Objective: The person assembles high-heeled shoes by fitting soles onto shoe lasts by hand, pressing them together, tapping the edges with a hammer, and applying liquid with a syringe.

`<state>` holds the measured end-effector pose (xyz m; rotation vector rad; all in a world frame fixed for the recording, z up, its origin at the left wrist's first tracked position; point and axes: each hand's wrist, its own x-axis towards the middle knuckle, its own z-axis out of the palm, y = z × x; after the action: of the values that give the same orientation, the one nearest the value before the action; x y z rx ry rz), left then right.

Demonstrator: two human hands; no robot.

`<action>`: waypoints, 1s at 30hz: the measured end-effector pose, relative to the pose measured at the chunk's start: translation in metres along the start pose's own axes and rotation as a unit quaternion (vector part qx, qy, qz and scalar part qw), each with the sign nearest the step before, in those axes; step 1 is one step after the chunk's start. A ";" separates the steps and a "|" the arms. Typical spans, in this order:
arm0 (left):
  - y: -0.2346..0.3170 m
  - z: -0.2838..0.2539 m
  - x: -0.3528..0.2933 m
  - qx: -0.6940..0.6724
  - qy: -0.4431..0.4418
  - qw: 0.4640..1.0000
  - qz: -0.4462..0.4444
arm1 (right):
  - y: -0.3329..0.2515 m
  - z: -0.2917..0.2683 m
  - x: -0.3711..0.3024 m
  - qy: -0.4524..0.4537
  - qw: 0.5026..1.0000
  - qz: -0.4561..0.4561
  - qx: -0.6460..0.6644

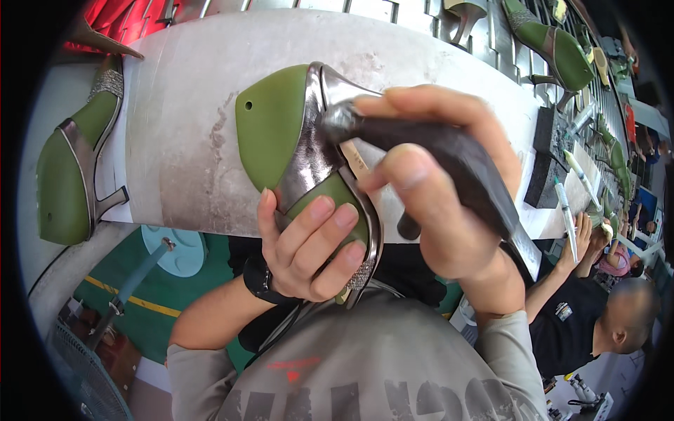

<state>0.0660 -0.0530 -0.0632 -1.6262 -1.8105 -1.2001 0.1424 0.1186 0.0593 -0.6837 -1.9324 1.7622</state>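
My left hand [309, 245] is wrapped round a high-heeled shoe [312, 158] on a green last, held with its toe end up over the near edge of the worktable [182, 140]. Silvery metallic straps cross the shoe, and glittery trim shows by my left fingers. In my right hand [449, 189] is a hammer-like hand tool [449, 151] with a dark wrapped handle. Its rounded metal head lies at the metallic strap; whether it touches is unclear. The tool's other end is a flat metal tip. My right fingers hide part of the shoe's far side.
A similar green shoe [70, 179] lies at the left. Another shoe [554, 52] sits on the slatted metal conveyor [393, 8] at the far right. A black block [544, 158] and brushes [565, 210] are on the right. Beside me a co-worker [576, 316] is at work.
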 end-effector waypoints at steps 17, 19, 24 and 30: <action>0.005 -0.003 0.003 -0.041 -0.020 0.999 -0.028 | -0.036 -0.011 0.040 -0.011 0.988 0.115 -0.104; 0.006 -0.005 0.003 -0.046 -0.028 0.998 -0.046 | -0.043 -0.005 0.058 -0.049 0.984 0.134 -0.108; 0.007 -0.007 0.004 -0.045 -0.029 0.998 -0.040 | -0.014 -0.006 0.006 0.080 0.994 0.043 -0.068; 0.006 -0.003 0.005 -0.034 -0.027 0.998 -0.035 | -0.025 0.001 0.038 0.063 0.994 0.048 -0.071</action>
<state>0.0698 -0.0531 -0.0556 -1.6590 -1.8935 -1.2741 0.1100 0.1395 0.0833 -0.9289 -1.9808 1.6056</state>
